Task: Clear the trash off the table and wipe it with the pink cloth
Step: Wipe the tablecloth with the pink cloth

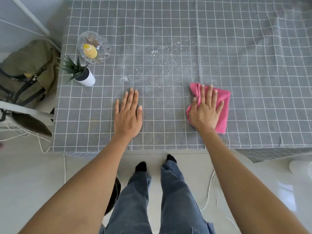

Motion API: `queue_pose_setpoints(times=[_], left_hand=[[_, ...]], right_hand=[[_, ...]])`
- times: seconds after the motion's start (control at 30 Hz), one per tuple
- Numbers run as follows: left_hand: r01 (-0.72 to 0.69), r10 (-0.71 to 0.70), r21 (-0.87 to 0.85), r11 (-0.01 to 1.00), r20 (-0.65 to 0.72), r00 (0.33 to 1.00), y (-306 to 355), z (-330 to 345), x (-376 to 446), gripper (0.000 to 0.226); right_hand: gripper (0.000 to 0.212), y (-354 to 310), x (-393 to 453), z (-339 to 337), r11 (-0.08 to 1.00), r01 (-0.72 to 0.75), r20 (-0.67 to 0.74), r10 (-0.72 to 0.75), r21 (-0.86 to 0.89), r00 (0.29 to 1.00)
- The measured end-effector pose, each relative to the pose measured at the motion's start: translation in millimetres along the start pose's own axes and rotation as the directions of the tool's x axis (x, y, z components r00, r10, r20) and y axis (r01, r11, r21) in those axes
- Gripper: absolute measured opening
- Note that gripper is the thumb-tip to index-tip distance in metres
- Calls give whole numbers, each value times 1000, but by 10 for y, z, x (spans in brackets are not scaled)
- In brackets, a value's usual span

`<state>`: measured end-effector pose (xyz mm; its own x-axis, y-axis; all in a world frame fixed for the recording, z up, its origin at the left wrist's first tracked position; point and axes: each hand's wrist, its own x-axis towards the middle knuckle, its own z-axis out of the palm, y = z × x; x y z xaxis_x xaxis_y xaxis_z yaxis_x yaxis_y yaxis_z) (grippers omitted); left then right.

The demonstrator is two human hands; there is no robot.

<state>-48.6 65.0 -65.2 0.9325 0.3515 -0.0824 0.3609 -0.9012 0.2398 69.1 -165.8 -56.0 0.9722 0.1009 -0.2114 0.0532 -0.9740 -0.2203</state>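
Observation:
The table (253, 65) is covered by a grey cloth with a white grid. My right hand (205, 110) lies flat, fingers spread, on the folded pink cloth (222, 107), pressing it onto the table near the front edge. My left hand (128, 114) rests palm down on the bare tablecloth, to the left of the pink cloth, holding nothing. White crumbs or powder (162, 59) are scattered over the middle of the table, beyond both hands.
A clear glass bowl (99, 53) holding a yellow item stands at the table's left side, with a small potted plant (82, 73) in a white pot in front of it. A green backpack (25, 70) sits on a chair left of the table. White cords (209, 188) trail on the floor.

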Motion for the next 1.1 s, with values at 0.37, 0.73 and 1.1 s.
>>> queue_pose_setpoints(times=[0.37,0.73,1.1], left_hand=[[-6,6,6,1000,2,1000,-2,-11,1,55],[-7,7,3,1000,24,1000,-15,-23,-4,55],[3,-3,17,1000,12,1000,2,-6,-4,56]], right_hand=[[55,-490,-492,274,830,557,89,-554,-19,828],[49,616,227,-185,980,197,14,-197,-14,980],[59,-79,-143,59,995,97,14,-96,-32,995]])
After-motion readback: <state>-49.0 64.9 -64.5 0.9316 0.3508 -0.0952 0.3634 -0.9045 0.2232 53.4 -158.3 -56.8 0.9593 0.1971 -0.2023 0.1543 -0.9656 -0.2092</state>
